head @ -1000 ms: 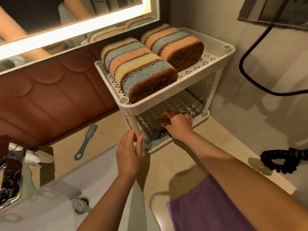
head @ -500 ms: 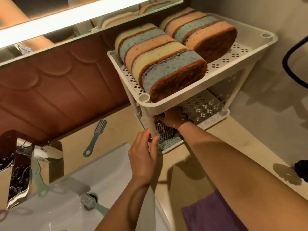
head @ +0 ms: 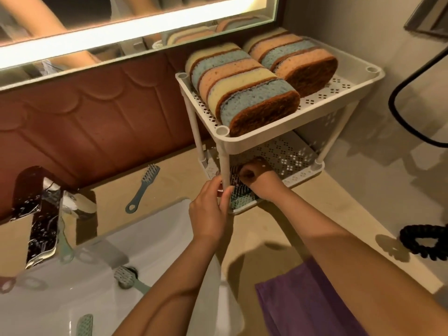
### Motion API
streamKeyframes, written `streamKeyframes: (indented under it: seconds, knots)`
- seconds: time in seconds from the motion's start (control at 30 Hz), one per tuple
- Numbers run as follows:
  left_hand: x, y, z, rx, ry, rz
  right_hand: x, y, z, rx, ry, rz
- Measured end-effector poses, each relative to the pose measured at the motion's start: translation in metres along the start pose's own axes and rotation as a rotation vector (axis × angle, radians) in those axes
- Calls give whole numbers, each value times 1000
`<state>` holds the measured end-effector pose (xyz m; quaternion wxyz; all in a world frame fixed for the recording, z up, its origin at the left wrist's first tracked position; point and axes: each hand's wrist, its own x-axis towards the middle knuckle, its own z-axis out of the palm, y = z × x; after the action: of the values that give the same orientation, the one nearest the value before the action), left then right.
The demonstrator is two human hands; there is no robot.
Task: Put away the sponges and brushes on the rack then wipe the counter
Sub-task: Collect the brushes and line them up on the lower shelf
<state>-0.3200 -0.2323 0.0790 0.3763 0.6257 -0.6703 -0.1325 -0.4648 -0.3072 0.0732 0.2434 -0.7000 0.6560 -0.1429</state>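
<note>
A white two-tier rack (head: 286, 128) stands on the beige counter (head: 322, 209). Its top shelf holds several sponges (head: 252, 93) on edge in two rows. My right hand (head: 258, 177) reaches into the lower shelf and is shut on a brush (head: 236, 187) with dark bristles and a teal base. My left hand (head: 209, 209) pinches the rack's front leg. A teal brush (head: 143, 187) lies on the counter left of the rack. Two more teal brushes lie in the sink, one (head: 128, 278) by the drain and one (head: 84, 324) at the bottom edge.
A purple cloth (head: 303, 301) lies on the counter at the bottom right. A chrome faucet (head: 42, 212) stands at the left above the white sink (head: 72, 287). A black coiled cord (head: 424, 241) rests at the right edge. A lit mirror (head: 121, 25) spans the wall.
My right hand has stayed inside the lower shelf on the brush, closing tighter over it. My left hand keeps its hold on the rack's front leg. The view has shifted slightly.
</note>
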Motion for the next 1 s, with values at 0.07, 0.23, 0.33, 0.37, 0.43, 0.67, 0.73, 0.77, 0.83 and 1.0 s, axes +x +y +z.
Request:
streamKeyframes:
  seconds: [0.07,0.23,0.33,0.37,0.43,0.67,0.73,0.77,0.83,1.0]
  knots:
    - [-1,4,-5,-29,-11,-44,-27,-6,-8,4,-51,8]
    - [-10,3,-22,-260,-128,-219,-84,-25,-22,20,-164,-56]
    - [-27,-14,-41,-269,-313,-334,-110,-44,-17,40,-251,-104]
    - [-34,-21,-47,-275,-389,-365,-116,-50,-14,45,-270,-110]
    - [-55,-39,-69,-252,-518,-405,-124,-69,1,55,-318,-143]
    - [-126,-114,-135,-205,-655,-547,-121,-119,65,178,-462,-192]
    - [-143,-136,-151,-201,-643,-619,-116,-131,84,212,-480,-187]
    - [-150,-147,-159,-205,-621,-662,-114,-137,94,219,-491,-184]
    - [-164,-171,-171,-198,-567,-748,-109,-149,117,206,-515,-175]
    - [-183,-221,-178,-154,-495,-857,-100,-170,174,77,-632,-44]
